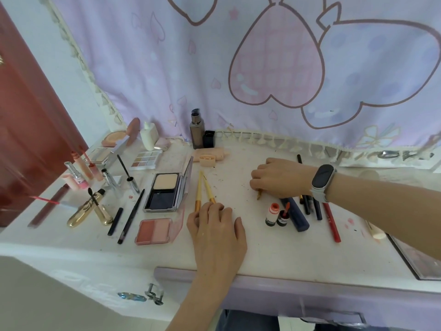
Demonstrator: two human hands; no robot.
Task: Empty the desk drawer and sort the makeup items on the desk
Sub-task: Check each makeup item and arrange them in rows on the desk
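Note:
Makeup lies spread over the white desk (238, 254). My left hand (216, 229) rests on the lower ends of two yellow-handled brushes (201, 187) at the desk's middle, fingers curled over them. My right hand (280, 177), with a dark smartwatch on the wrist, pinches a thin gold-tipped pencil (258, 195) against the desk. Just below it lie dark pencils (310, 206), a red pencil (331, 222), a navy tube (296, 216) and two small red-capped bottles (272, 215). An open powder compact (165, 191) and a blush palette (154, 230) sit left of my left hand.
At the left are gold mascara tubes (89, 210), lip glosses (80, 173), black liners (131, 217) and an eyeshadow palette (145, 160). Bottles (197, 132) stand at the back against a lilac curtain. A mirror edge (415, 259) is at right. The lilac drawer front (310, 292) runs below the desk edge.

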